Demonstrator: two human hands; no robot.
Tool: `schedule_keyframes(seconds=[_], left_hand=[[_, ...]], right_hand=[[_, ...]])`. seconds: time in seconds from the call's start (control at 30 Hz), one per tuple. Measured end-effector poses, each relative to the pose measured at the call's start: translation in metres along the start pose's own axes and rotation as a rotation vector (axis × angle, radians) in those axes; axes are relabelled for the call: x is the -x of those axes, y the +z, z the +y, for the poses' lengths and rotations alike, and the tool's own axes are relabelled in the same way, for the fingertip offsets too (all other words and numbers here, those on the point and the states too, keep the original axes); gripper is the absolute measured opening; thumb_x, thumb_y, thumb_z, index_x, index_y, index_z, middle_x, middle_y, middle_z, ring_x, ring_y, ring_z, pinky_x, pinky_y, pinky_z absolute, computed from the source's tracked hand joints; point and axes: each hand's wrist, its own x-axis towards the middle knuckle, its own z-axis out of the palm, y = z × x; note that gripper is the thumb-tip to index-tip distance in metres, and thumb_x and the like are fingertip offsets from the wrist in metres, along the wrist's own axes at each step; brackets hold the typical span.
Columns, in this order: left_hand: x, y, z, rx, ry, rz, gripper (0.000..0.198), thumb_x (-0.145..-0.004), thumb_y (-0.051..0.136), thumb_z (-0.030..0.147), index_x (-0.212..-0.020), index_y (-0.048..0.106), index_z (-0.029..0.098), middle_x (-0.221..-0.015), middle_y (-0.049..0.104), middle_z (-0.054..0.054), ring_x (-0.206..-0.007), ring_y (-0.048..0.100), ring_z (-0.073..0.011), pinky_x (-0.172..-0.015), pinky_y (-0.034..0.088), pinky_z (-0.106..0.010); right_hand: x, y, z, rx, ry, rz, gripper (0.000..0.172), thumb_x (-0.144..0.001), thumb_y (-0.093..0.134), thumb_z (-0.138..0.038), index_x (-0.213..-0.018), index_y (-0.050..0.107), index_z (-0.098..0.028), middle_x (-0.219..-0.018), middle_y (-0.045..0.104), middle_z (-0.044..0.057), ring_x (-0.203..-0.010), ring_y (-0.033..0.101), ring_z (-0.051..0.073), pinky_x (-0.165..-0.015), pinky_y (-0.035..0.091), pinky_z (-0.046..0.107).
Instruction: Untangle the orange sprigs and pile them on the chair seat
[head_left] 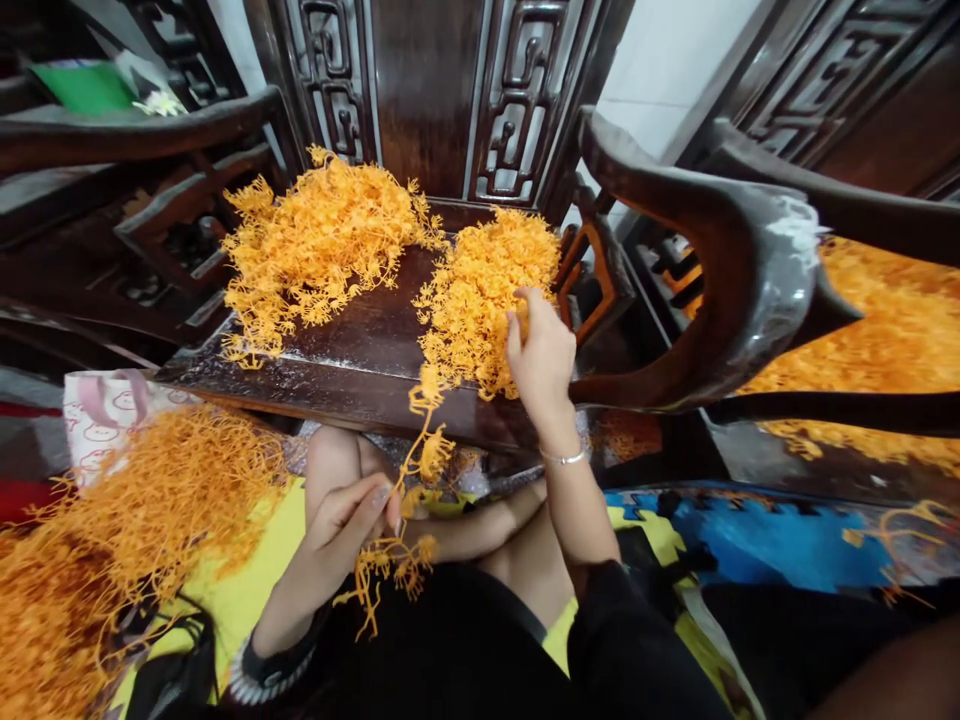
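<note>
My left hand [349,525] is closed in a pinch on an orange plastic flower stem [411,460], low in front of my lap. Small flower heads branch from this stem above and below the fingers; its upper end reaches the seat edge. Over the right-hand pile of orange plastic flowers [480,300], my right hand [541,350] has its thumb and forefinger apart, with nothing visible held between them. Its other fingers are partly hidden. Both hands are above or near a dark wooden chair seat [360,320]. A second, looser flower pile [322,235] lies on the seat's left side.
Thin orange stems [187,490] are heaped on the floor at left, beside a white bag [105,420]. A curved chair arm [712,280] rises close to my right hand. More orange pieces [877,340] lie at far right. Yellow mat [232,620] and blue mat [780,545] cover the floor.
</note>
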Motion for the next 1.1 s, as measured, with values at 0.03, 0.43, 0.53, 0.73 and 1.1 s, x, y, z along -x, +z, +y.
schedule_keyframes(seconds=[0.03,0.43,0.53,0.73,1.1], left_hand=[[-0.001,0.0,-0.001,0.015,-0.004,-0.001,0.038,-0.096,0.041,0.041,-0.069,0.054,0.017,-0.053,0.029,0.006,-0.047,0.023,-0.0085,-0.046,0.021,-0.022],[-0.009,0.008,-0.007,0.192,-0.071,0.058,0.046,-0.09,0.047,0.054,-0.062,0.049,0.017,-0.049,0.025,0.007,-0.045,0.015,-0.0078,-0.043,0.014,-0.025],[-0.012,0.012,-0.01,0.244,-0.067,0.081,0.045,-0.089,0.049,0.054,-0.062,0.048,0.017,-0.049,0.024,0.007,-0.044,0.014,-0.0077,-0.044,0.011,-0.025],[-0.016,0.023,-0.011,0.206,-0.099,-0.012,0.04,-0.092,0.047,0.05,-0.07,0.05,0.016,-0.056,0.03,0.007,-0.047,0.019,-0.0077,-0.047,0.015,-0.025],[0.012,0.038,-0.017,-0.029,-0.107,-0.221,0.044,-0.096,0.034,0.05,-0.066,0.043,0.019,-0.062,0.042,0.001,-0.059,0.038,-0.0128,-0.058,0.032,-0.025]], right_hand=[[-0.008,0.003,0.001,-0.005,0.008,0.009,0.026,-0.094,0.04,-0.021,-0.11,0.059,-0.017,-0.097,0.064,0.011,-0.067,0.054,0.017,-0.06,0.033,0.028],[-0.001,0.015,0.006,-0.201,0.045,0.197,0.04,-0.093,0.044,-0.05,-0.096,0.068,-0.017,-0.124,0.057,0.016,-0.12,0.048,0.031,-0.105,0.028,0.057],[0.042,-0.012,-0.015,-0.59,0.026,0.015,0.035,-0.096,0.041,-0.044,-0.104,0.064,-0.019,-0.111,0.064,0.011,-0.107,0.059,0.022,-0.095,0.043,0.041],[0.116,-0.013,-0.057,-1.176,0.205,-0.535,0.042,-0.095,0.037,-0.052,-0.094,0.063,-0.019,-0.07,0.061,0.0,-0.057,0.053,0.011,-0.057,0.043,0.024],[0.136,-0.03,-0.047,-0.586,-0.076,0.324,0.047,-0.091,0.045,-0.012,-0.047,0.029,-0.019,-0.044,0.031,-0.004,-0.04,0.026,0.007,-0.045,0.02,0.028]])
